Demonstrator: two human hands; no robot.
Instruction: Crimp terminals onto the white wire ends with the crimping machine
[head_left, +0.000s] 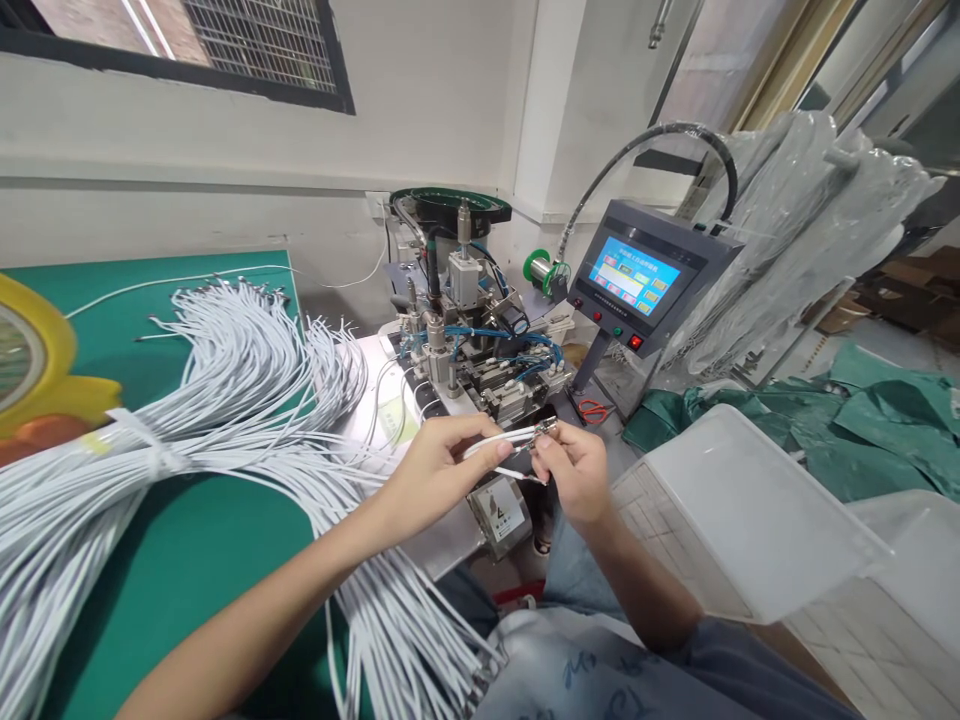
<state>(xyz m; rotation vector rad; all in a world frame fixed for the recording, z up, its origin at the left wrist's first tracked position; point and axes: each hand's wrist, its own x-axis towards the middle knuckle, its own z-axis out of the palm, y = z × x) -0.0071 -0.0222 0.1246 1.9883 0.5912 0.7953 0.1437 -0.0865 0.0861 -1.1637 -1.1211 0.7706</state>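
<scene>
My left hand is closed round a few white cables, thumb and fingers pinching them near their ends. At those ends my right hand pinches small metal connectors between thumb and fingertips. One cable end hangs a little lower, beneath the right fingers. Both hands are held in front of a bench machine with blue air tubes and metal clamps. A large bundle of white cables spreads over the green table mat to the left, tied at one point.
A control screen on a post stands right of the machine, with a solder wire spool beside it. White plastic bins sit at the right. A yellow tape dispenser lies at the left edge. Green sheeting is behind the bins.
</scene>
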